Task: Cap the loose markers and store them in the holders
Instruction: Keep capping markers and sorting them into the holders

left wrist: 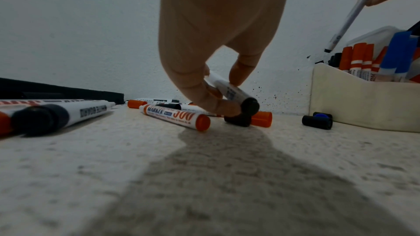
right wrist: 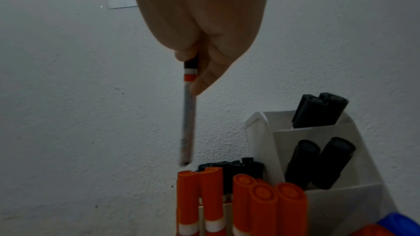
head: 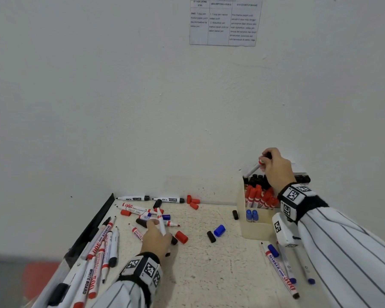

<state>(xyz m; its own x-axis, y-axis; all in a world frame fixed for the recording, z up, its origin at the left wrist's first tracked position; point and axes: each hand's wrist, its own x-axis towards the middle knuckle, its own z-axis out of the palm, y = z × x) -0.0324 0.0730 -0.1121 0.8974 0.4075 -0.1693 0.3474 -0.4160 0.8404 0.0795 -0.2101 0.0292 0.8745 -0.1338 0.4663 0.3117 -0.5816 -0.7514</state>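
Left hand (left wrist: 213, 71) gripping black-ended marker (left wrist: 234, 94).

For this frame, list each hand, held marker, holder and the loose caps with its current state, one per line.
Right hand: grips a marker by its capped end, above the holder.
Held marker: black cap, orange band, hanging tail-down, not yet in.
Holder: upright, red, black and blue capped markers standing inside.
Left hand: pinches a black-ended marker off the table.
Loose caps: lying off the markers.
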